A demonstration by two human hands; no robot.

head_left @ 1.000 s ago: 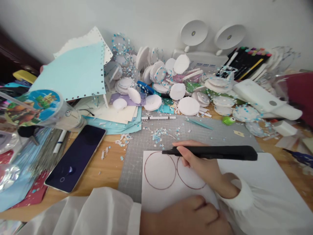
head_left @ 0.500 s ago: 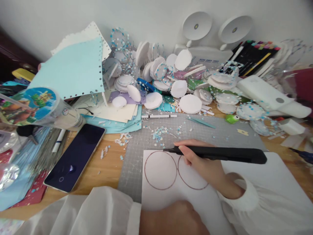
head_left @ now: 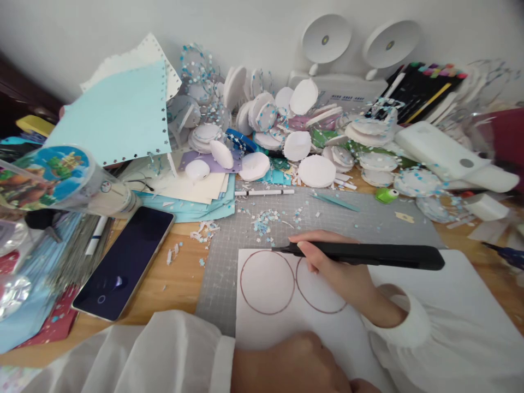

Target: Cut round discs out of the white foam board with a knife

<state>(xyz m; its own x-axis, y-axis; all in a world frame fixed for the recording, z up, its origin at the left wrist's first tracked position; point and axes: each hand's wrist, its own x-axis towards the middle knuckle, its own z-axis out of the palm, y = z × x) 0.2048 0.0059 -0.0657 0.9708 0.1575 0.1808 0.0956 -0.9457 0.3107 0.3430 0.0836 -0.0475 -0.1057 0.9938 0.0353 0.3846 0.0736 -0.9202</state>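
My right hand (head_left: 331,262) grips a long black cutter (head_left: 380,255) with a thin pointed tip. That tip touches the top of the left circle (head_left: 267,282) drawn on a thick white sheet (head_left: 262,333). Part of a second drawn circle (head_left: 319,305) lies beneath my right hand. Resting on the sheet's near part is my left hand (head_left: 286,360), back up; its fingers are mostly hidden or cut off by the frame's bottom edge. Under the sheet lies a grey cutting mat (head_left: 221,262).
Small blue and white scraps (head_left: 266,221), a white pen (head_left: 264,192) and tweezers (head_left: 335,202) lie beyond the sheet. White discs (head_left: 317,171) crowd the back. A phone (head_left: 125,262) and a plastic cup (head_left: 77,180) are at left; a white double lamp (head_left: 327,38) stands behind.
The view has shifted slightly. The cutter's tip stays at the top of the left circle, and a little more of my left hand shows at the bottom edge.
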